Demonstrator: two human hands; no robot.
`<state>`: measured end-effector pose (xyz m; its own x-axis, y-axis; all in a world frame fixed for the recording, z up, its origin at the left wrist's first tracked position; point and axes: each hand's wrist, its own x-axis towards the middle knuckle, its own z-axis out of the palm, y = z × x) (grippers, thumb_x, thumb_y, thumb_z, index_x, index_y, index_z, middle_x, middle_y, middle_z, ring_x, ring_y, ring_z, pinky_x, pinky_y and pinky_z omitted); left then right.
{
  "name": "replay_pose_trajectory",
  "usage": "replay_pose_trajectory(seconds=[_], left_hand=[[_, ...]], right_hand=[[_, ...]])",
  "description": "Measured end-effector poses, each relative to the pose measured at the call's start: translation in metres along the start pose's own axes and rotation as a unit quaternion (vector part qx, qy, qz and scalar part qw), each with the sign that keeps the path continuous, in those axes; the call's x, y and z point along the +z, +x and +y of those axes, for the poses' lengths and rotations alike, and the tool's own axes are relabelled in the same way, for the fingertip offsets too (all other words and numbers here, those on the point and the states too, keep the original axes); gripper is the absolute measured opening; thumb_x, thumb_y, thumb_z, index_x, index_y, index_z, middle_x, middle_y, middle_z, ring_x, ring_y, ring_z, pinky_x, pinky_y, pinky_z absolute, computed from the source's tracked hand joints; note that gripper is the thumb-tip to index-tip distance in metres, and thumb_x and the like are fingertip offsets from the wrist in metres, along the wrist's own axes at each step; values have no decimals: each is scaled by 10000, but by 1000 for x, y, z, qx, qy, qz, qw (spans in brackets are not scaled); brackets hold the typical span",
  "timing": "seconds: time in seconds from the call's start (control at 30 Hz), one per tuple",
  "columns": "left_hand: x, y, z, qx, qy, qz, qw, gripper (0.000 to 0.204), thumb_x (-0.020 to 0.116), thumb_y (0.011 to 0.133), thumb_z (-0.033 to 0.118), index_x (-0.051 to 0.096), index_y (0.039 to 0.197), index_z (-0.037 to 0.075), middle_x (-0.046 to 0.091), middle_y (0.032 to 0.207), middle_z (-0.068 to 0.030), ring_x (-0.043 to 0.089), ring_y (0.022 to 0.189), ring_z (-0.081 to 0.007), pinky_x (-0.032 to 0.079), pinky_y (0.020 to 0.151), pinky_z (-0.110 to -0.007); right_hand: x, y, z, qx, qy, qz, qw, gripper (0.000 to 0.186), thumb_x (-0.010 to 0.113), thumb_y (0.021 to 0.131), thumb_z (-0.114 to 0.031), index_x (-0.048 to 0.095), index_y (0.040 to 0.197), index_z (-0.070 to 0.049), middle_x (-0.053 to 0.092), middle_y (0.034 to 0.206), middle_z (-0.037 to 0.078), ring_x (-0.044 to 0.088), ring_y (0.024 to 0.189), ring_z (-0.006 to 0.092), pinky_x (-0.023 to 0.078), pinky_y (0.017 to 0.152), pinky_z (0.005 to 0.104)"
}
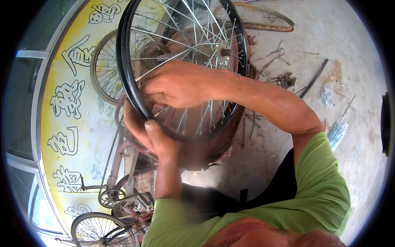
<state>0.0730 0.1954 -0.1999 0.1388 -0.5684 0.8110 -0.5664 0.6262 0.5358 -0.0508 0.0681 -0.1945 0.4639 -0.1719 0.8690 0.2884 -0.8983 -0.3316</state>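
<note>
A bicycle wheel with a black rim (121, 61) and shiny spokes (193, 22) stands tilted in front of me. Its hub axle (225, 52) shows at the right of the spokes. My left hand (150, 133) grips the near left part of the rim, thumb on top and fingers wrapped around the outside. Reaching across from the right, my right hand (177, 84) is closed among the spokes at the rim's inner side. Its fingertips are mostly hidden, and what they pinch cannot be made out. Silver spoke ends show close to these fingers.
Beneath the wheel is a worn reddish container (222, 150). Bicycle parts with a chainring (112, 197) and another wheel (103, 230) stand at the left, beside a yellow sign panel (92, 144). On the floor lie tools (286, 79), a dark rod (314, 78), a plastic-wrapped bundle (338, 132) and an old rim (267, 27).
</note>
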Motion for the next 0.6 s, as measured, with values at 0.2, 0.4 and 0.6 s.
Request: replay_pose_trajectory(seconds=[0.2, 0.4, 0.6], left_hand=[[8, 1, 3, -3, -3, 9, 1000, 881, 592, 950, 557, 302, 1511, -58, 469, 1430, -224, 527, 1263, -298, 443, 1045, -433], [5, -1, 7, -17, 16, 10, 1000, 879, 587, 945, 565, 315, 1505, -54, 466, 1429, -234, 525, 1274, -304, 460, 1040, -461], [6, -1, 4, -7, 19, 11, 1000, 856, 571, 954, 554, 316, 1507, -47, 456, 1443, -237, 509, 1293, -325, 452, 1052, -502]], right_hand=[[8, -8, -1, -33, -56, 118, 991, 169, 691, 881, -196, 695, 1010, -87, 687, 933, 112, 669, 927, 340, 550, 757, 446], [-2, -4, -4, 3, 39, 30, 999, 157, 658, 902, -203, 677, 962, -59, 701, 896, 118, 670, 848, 384, 541, 762, 476], [5, -10, -8, -3, -14, 99, 995, 136, 665, 910, -167, 693, 1007, -76, 673, 918, 115, 655, 892, 368, 538, 769, 458]])
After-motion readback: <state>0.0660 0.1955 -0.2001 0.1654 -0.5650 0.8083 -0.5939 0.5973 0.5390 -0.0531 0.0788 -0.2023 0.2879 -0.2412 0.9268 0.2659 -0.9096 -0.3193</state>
